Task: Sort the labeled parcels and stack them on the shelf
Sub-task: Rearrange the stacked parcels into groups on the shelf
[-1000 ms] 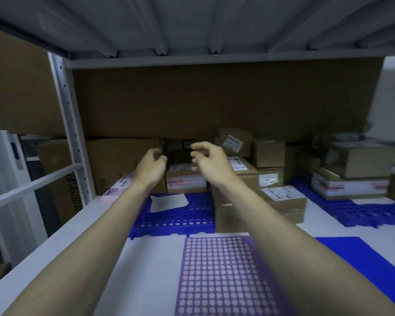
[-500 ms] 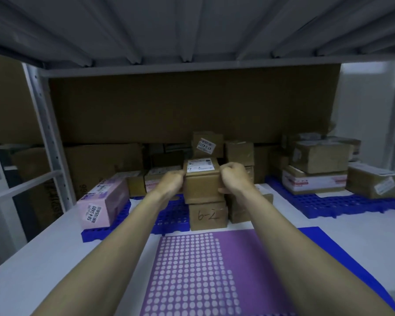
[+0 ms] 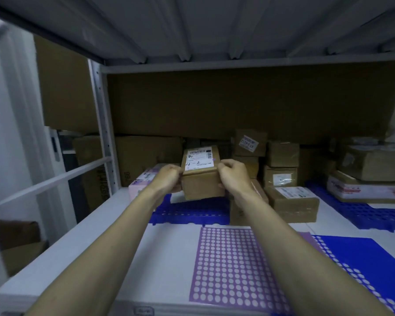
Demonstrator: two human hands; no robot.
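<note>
The small brown parcel (image 3: 201,176) has come up off the stack: half a second ago it still sat on the box marked 6-2, and now it hangs in the air between both hands, tipped so its white label (image 3: 199,159) faces the person, with "4-2" written on it by hand. The left hand (image 3: 168,179) grips the left side and the right hand (image 3: 232,175) the right side, the fingers of each curled round the box edges; a second ago those same hands were bare and only reaching in. So the pick is done and this looks like the reading step, the number being checked before a place is chosen. The box it was lifted from (image 3: 237,210) stands just below and right, mostly hidden behind the right wrist. Around it on the shelf (image 3: 169,258) are other cartons on blue grid mats (image 3: 192,213), a pink parcel (image 3: 144,181) to the left, and a purple dotted mat (image 3: 235,265) near the front edge. Where 4-2 belongs I cannot tell from here.
</note>
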